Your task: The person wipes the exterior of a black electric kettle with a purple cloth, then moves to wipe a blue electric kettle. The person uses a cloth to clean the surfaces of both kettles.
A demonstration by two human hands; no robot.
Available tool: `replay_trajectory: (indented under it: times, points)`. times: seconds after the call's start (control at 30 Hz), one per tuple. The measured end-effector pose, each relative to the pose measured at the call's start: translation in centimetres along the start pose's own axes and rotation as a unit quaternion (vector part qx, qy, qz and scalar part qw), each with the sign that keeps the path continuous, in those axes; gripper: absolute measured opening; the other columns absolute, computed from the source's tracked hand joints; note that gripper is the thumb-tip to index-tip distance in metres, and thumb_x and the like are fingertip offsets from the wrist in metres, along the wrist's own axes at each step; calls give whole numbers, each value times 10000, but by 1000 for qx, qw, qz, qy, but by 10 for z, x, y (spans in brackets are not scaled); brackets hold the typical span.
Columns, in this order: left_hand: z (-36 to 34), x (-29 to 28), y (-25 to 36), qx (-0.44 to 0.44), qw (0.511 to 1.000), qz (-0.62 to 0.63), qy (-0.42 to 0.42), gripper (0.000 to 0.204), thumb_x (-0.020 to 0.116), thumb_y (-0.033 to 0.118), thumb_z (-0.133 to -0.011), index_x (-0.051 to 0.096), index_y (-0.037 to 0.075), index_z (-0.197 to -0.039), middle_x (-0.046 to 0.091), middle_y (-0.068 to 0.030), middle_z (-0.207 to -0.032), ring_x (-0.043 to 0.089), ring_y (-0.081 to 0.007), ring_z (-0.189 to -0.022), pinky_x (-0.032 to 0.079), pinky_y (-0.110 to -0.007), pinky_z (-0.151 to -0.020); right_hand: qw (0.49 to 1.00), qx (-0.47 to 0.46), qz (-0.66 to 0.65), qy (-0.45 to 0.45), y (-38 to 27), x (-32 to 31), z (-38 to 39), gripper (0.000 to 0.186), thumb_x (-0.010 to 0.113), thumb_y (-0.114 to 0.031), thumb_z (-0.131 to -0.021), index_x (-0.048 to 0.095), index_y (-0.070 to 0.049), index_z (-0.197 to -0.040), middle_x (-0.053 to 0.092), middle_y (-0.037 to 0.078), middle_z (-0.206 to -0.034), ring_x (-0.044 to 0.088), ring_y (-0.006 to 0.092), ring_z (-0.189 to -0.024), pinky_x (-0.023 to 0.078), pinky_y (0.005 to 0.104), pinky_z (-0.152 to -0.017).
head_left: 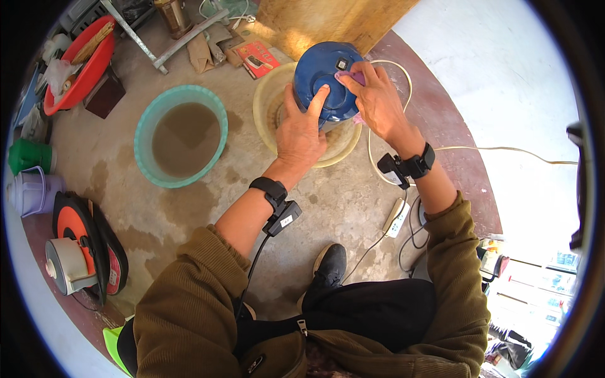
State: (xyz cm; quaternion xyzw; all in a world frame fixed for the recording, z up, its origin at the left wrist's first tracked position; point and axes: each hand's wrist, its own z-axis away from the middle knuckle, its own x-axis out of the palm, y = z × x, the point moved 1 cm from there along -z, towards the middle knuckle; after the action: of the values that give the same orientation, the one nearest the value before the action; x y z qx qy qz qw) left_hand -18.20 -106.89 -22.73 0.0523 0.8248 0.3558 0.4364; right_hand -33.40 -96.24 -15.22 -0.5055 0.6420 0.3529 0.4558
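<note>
A blue, round-topped appliance (313,63) with a small black-and-white socket or switch on its top is held over a pale yellow basin (259,120). My left hand (298,135) grips its near left side, thumb and index finger reaching onto the blue top. A crumpled pink-purple cloth (350,77) is pinched in my right hand (381,107) and pressed against the right part of the top. More pink cloth shows below that hand at the appliance's edge. The appliance's underside is hidden, so I cannot tell whether it touches the basin.
A teal basin (146,160) of murky water stands to the left on the damp concrete floor. Farther left are a red basin (101,38) of items and a lilac bucket (41,192). A power strip (397,217) and loose cables lie at the right; a wooden board (328,22) stands behind.
</note>
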Motion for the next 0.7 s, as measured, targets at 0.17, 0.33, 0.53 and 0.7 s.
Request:
replay_trajectory:
  times: [0.17, 0.33, 0.53, 0.7]
  points:
    - [0, -2, 1, 1, 1000, -15, -2, 946, 716, -56, -691, 436, 328, -1509, 277, -336, -1535, 594, -515, -1194, 596, -447, -855, 998, -12, 58, 11, 13, 10, -25, 492, 584, -13, -864, 689, -155, -1324, 578, 91, -1244, 571, 309, -1064, 514, 425, -937]
    - [0, -3, 1, 3, 1000, -16, 3, 952, 719, -55, -695, 429, 334, -1515, 275, -346, -1533, 590, -523, -1197, 589, -449, -870, 998, 33, 49, -6, 28, 16, -42, 486, 571, -16, -867, 706, -165, -1309, 576, 77, -1256, 567, 307, -1074, 512, 423, -962]
    - [1, 0, -1, 4, 1000, -2, 11, 944, 725, -47, -697, 440, 338, -1511, 278, -344, -1532, 586, -519, -1206, 586, -449, -883, 999, -29, -22, -25, 20, 8, -25, 544, 551, 26, -836, 691, -164, -1326, 555, 95, -1269, 559, 337, -1110, 503, 429, -982]
    - [0, 0, -1, 2, 1000, -19, 4, 933, 723, -45, -701, 446, 334, -1508, 282, -334, -1531, 579, -511, -1221, 586, -445, -885, 997, 25, -11, -66, 12, 3, -21, 576, 557, 49, -814, 659, -147, -1346, 549, 118, -1271, 562, 349, -1103, 494, 431, -988]
